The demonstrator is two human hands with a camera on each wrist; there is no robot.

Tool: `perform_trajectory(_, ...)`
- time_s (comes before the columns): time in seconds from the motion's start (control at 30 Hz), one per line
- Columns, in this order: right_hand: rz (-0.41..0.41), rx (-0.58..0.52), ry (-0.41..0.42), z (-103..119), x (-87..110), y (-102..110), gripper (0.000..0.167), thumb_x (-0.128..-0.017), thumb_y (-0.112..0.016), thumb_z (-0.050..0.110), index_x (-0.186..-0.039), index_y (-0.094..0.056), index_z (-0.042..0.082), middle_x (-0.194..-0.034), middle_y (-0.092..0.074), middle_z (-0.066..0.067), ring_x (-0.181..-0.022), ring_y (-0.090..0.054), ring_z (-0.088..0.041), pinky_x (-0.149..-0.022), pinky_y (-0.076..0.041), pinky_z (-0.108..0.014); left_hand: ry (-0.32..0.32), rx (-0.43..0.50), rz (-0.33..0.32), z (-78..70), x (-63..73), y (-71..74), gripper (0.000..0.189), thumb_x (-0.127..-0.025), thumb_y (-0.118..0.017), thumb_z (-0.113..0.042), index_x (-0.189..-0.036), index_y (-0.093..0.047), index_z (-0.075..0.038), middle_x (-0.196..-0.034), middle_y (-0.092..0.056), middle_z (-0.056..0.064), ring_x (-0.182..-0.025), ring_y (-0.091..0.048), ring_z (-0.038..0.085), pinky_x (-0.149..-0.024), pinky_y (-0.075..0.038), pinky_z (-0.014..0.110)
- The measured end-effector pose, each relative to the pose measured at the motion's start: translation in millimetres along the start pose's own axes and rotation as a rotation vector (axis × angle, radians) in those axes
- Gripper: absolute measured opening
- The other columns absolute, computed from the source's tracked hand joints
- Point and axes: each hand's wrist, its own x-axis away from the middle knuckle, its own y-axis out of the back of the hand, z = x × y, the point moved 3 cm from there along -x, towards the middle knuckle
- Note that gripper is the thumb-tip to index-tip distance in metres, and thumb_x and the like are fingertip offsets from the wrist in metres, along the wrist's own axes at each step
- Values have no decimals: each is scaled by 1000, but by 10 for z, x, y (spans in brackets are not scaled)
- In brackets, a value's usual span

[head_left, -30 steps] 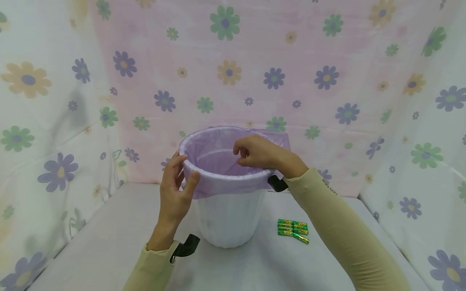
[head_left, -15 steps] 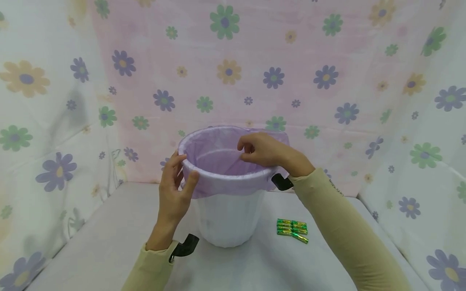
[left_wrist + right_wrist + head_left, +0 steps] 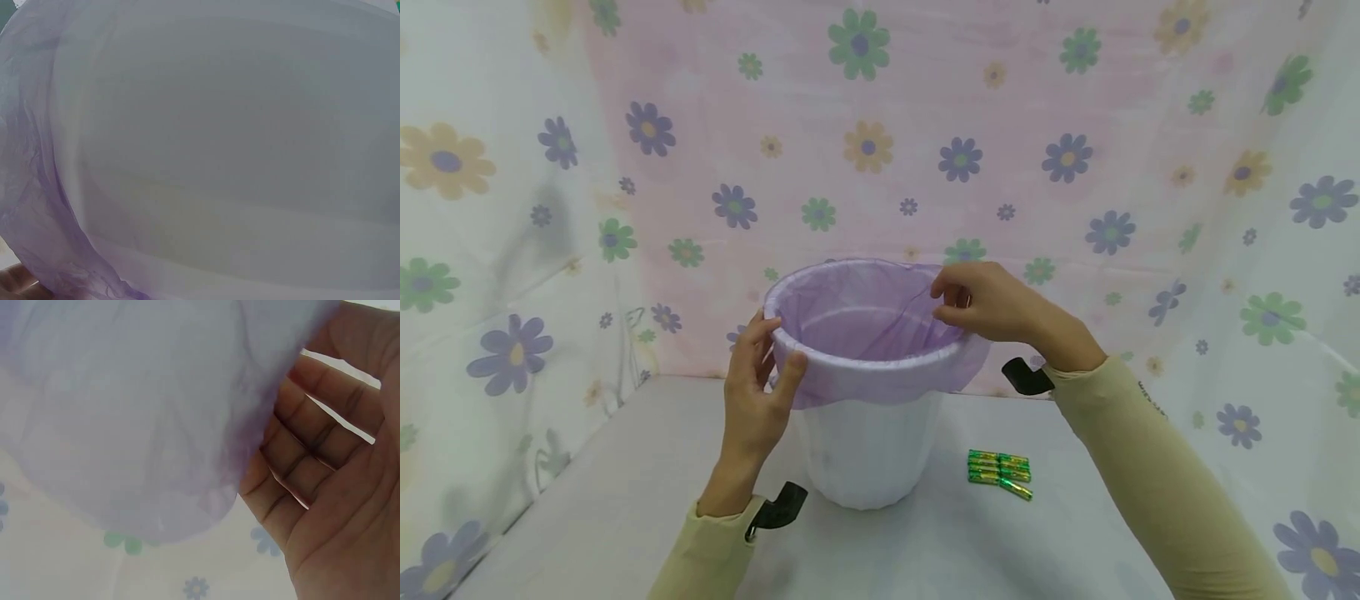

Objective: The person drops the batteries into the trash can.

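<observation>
A white trash bin stands on the table, lined with a translucent purple trash bag whose top is folded over the rim. At the bin's left side, my left hand grips the lined rim, thumb along the front and fingers round the side. My right hand is at the right rim with curled fingers, pinching the bag, and creases inside the liner run towards it. In the right wrist view the bag hangs beside the curled fingers; the thumb tip is hidden. The left wrist view is filled by the bin wall.
Several green and gold batteries lie in a small group on the white table, right of the bin. Floral cloth hangs behind and on both sides.
My right hand has moved right, from over the bin's opening to its right rim, and the bag's raised right flap has come down there. The left hand keeps its place.
</observation>
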Motion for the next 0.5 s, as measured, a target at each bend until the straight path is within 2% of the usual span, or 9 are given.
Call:
perform_trajectory(0.3,-80,42,-9,-155,267,159,20,-89,-66,12,-106,-65,1,-87,-61,-3,-80,-55,-16,-73,-50,-34,-3,-10,1,3,2,3,47,-89,-63,-10,-133,-47,-8,-150,-33,5,-134,-38,25,-107,-36,42)
perform_trajectory(0.5,-145,87,21,-250,461,199,16,-88,-66,9,-103,-66,4,-85,-61,0,-79,-54,-14,-72,-50,-35,4,-12,2,5,3,0,47,-89,-63,-10,-134,-47,-9,-151,-33,5,-134,-38,25,-108,-36,42)
